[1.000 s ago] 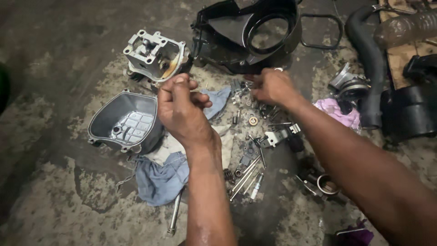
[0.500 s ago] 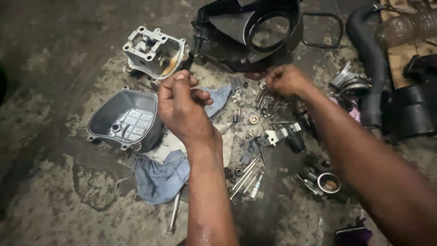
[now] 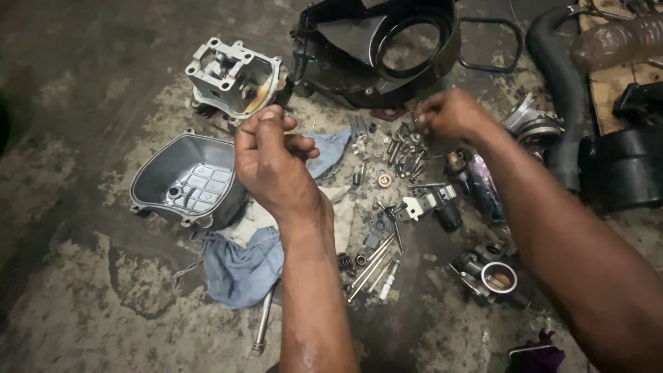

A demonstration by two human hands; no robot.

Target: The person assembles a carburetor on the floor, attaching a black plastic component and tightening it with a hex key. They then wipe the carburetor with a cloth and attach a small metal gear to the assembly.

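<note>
My left hand (image 3: 271,160) is raised above the floor with its fingers closed, pinching something small that the fingers hide. It hovers over a blue rag (image 3: 242,266) and beside a grey metal engine cover (image 3: 183,181). My right hand (image 3: 449,116) reaches down with its fingers closed into a scatter of small bolts and screws (image 3: 400,148) on the concrete floor; I cannot see whether it holds one. A grey cylinder head (image 3: 233,77) lies just beyond my left hand.
A black plastic fan shroud (image 3: 376,48) lies at the top. A black rubber hose (image 3: 559,83) curves at the right beside black housings (image 3: 625,173). A carburettor (image 3: 494,276), long bolts (image 3: 373,266) and a bracket (image 3: 421,204) lie between my arms on the stained floor.
My right hand has moved right and slightly farther away, to the bolt scatter near the shroud. My left hand stays raised and closed, almost in the same place.
</note>
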